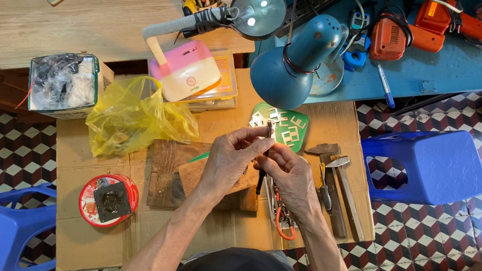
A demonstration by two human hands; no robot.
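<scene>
Up between the two hands a thin dark tool (264, 158), probably a small screwdriver or probe, stands nearly upright above the low cardboard-covered table (206, 239). The left hand (231, 156) pinches near its top with thumb and forefinger, the other fingers curled loosely; something tiny may sit at the tip, but it is too small to tell. The right hand (289, 174) is closed around the lower shaft, fingers wrapped. The tool looks light and stiff, a slim rod that would roll or slip in a loose pinch, so the thicker lower part is likely the surest place to hold it, with fingertips steadying the top.

Just beyond the hands lies a green tray (293, 127) of small pale metal pieces. Under the wrists sit wood blocks (175, 173). To the right lie two hammers (337, 175), side by side, and orange-handled pliers (282, 221) near the right forearm. To the left is a crumpled yellow bag (129, 115), and nearer the person a round red tin (108, 200) holding something dark. A teal lamp (289, 66) hangs over the work, beside a magnifier (258, 11) on a flexible neck. Blue stools (424, 163) stand on the patterned floor.
</scene>
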